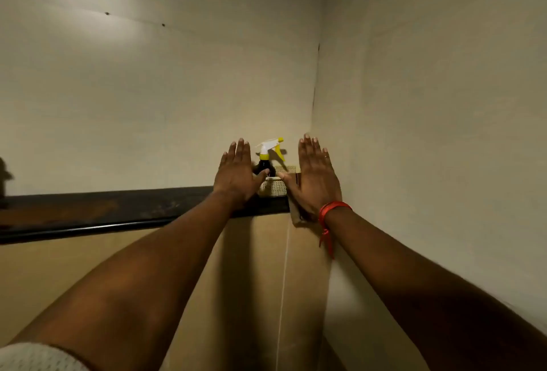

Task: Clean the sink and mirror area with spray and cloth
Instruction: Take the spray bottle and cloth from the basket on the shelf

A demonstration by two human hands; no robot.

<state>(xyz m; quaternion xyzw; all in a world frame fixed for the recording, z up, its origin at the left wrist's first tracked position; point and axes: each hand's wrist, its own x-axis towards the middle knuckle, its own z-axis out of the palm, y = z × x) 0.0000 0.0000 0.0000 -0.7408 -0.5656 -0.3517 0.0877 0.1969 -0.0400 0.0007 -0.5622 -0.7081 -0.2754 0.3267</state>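
A dark spray bottle (262, 163) with a white and yellow trigger head stands on a dark shelf (118, 207) in the corner of the room. Beside it sits a small cream perforated basket (275, 187). My left hand (236, 173) is held flat with fingers together, just left of the bottle, its thumb near the bottle's body. My right hand (316, 175) is flat too, just right of the basket, wearing a red thread at the wrist. Both hands hold nothing. No cloth, sink or mirror shows.
Two pale walls meet in a corner (315, 89) right behind the bottle. The dark shelf runs left along the back wall; a dark object (4, 175) sits at its far left end. A tan panel (251, 282) lies below the shelf.
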